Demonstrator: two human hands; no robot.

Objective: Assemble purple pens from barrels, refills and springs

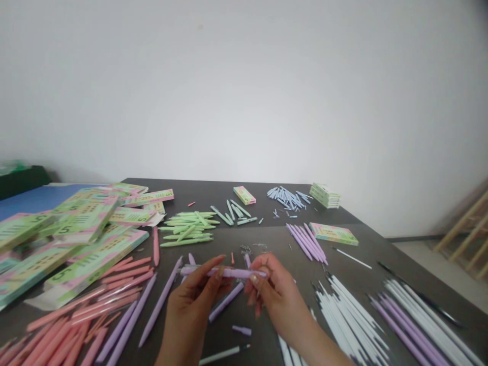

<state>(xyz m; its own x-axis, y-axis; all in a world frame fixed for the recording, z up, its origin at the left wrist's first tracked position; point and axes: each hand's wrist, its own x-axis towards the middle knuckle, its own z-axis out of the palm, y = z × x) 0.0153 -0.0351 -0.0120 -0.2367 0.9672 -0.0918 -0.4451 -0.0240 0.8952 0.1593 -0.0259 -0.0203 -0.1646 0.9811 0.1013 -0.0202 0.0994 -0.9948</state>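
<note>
A light purple pen (232,273) lies level between my two hands above the dark table. The fingers of my left hand (196,300) are closed round its barrel. At the pen's right end, my right hand (276,287) pinches the tip between thumb and fingers. Below the hands, a purple pen barrel (225,302) and a short purple pen part (242,330) lie on the table. More purple pens (162,300) rest to the left of my left hand. A white pen refill (224,354) with a dark end lies near the front edge.
Pink pens (87,310) and a heap of green-pink boxes (84,218) cover the left. Green pens (190,226) and blue pen parts (287,197) lie farther back. White refills (346,315), purple pens (307,241) and a flat box (333,234) are at right, with stacked boxes (325,195) behind.
</note>
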